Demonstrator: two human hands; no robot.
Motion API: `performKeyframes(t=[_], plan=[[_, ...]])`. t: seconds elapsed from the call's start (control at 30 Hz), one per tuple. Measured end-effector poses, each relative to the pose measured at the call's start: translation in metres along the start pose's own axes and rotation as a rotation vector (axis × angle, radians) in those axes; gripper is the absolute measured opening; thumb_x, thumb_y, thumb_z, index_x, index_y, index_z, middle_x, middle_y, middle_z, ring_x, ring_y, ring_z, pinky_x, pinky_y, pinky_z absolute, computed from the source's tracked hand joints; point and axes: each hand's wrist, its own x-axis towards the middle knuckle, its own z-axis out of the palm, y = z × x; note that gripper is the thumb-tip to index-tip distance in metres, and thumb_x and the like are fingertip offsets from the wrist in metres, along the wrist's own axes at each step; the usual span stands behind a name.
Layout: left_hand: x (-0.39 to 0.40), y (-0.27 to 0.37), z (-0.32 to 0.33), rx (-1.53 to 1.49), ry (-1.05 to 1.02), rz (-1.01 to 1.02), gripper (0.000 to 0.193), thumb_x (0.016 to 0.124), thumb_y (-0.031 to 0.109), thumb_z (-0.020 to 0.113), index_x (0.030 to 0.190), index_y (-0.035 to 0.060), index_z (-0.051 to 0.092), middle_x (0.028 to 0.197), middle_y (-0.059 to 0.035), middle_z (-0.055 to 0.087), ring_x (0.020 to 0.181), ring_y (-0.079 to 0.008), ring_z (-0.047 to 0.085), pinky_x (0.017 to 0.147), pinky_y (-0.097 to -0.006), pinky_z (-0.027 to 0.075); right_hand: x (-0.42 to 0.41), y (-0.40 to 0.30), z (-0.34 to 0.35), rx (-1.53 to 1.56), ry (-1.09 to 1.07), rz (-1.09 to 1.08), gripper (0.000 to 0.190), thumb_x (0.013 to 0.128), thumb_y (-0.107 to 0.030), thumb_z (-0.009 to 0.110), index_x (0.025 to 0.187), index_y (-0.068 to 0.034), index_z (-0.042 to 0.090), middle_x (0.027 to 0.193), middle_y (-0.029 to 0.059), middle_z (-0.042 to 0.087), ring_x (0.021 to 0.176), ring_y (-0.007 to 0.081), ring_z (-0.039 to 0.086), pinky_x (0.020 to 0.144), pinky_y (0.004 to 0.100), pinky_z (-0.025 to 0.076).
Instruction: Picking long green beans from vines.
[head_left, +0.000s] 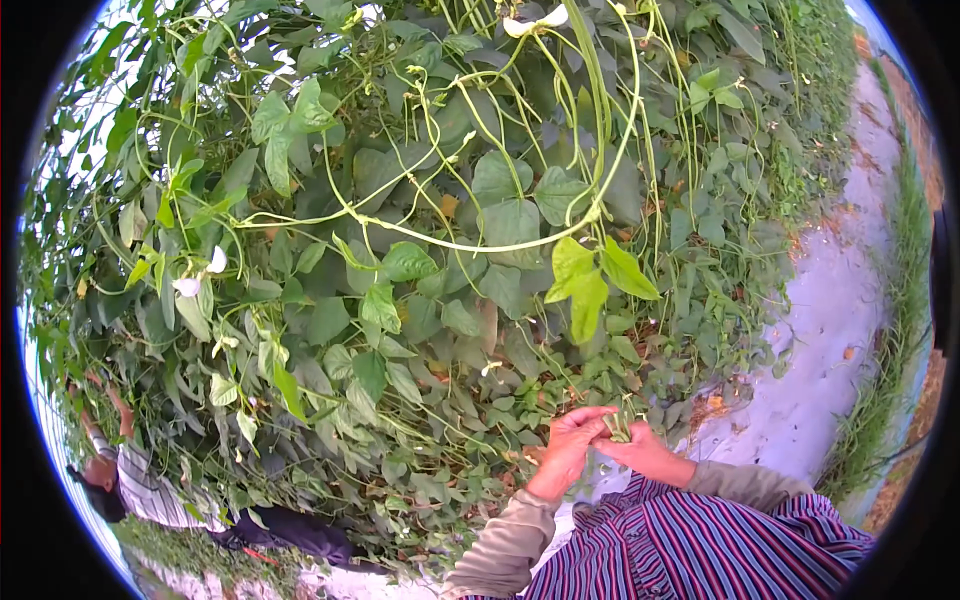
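Observation:
Low in front of my striped skirt, my two hands meet around a small bunch of thin green bean stems or pods (618, 429). My right hand (651, 454) is closed about its lower part. My left hand (568, 444) comes in from the left, its fingers and thumb drawn together at the bunch's near side. The fingers hide much of the bunch, so its full length cannot be seen. Beyond the hands rises a wall of climbing bean plants (450, 300) with long hanging pods (596, 97) and white flowers (536, 24).
A curling vine (480, 247) with bright green leaves (585, 289) hangs in the foreground. Pale ground sheeting (810, 337) runs along the row, bordered by grass (881, 390). At the left, another person (165, 491) reaches into the same plants.

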Motion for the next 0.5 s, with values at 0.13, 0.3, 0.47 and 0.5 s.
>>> performKeyframes(t=[0.13, 0.3, 0.47, 0.5], plan=[[-0.015, -0.009, 0.034, -0.033, 0.067, 0.062, 0.017, 0.085, 0.004, 0.06, 0.101, -0.0004, 0.064, 0.1, -0.0091, 0.065, 0.085, -0.0109, 0.06, 0.073, -0.0226, 0.048, -0.01, 0.017, -0.019, -0.048, 0.055, -0.054, 0.017, 0.078, -0.015, 0.07, 0.089, -0.004, 0.064, 0.075, -0.0002, 0.061, 0.071, 0.006, 0.054, 0.062, 0.0244, 0.046], [-0.022, -0.014, 0.075, -0.035, 0.22, 0.04, 0.015, 0.083, 0.003, 0.061, 0.096, -0.0018, 0.065, 0.104, -0.0116, 0.064, 0.09, -0.0157, 0.061, 0.081, -0.0275, 0.049, -0.021, 0.017, -0.051, -0.141, 0.063, -0.16, 0.026, 0.075, -0.017, 0.07, 0.096, -0.004, 0.061, 0.082, 0.0033, 0.063, 0.075, 0.0085, 0.057, 0.065, 0.0271, 0.048], [-0.023, -0.02, 0.104, 0.151, 0.18, 0.084, 0.013, 0.082, 0.004, 0.063, 0.095, 0.0002, 0.067, 0.105, -0.0099, 0.064, 0.092, -0.0146, 0.059, 0.083, -0.0281, 0.047, -0.036, 0.02, -0.08, -0.21, -0.066, -0.04, 0.029, 0.076, -0.02, 0.069, 0.097, -0.002, 0.06, 0.079, 0.0061, 0.063, 0.073, 0.0099, 0.057, 0.063, 0.0281, 0.047], [-0.021, -0.021, 0.105, 0.176, 0.166, 0.075, 0.013, 0.082, 0.004, 0.063, 0.095, 0.0009, 0.068, 0.106, -0.0094, 0.064, 0.093, -0.014, 0.059, 0.084, -0.0281, 0.046, -0.038, 0.015, -0.083, -0.167, -0.089, -0.038, 0.03, 0.076, -0.02, 0.07, 0.096, -0.001, 0.06, 0.076, 0.0067, 0.063, 0.07, 0.0101, 0.056, 0.062, 0.0282, 0.047]])
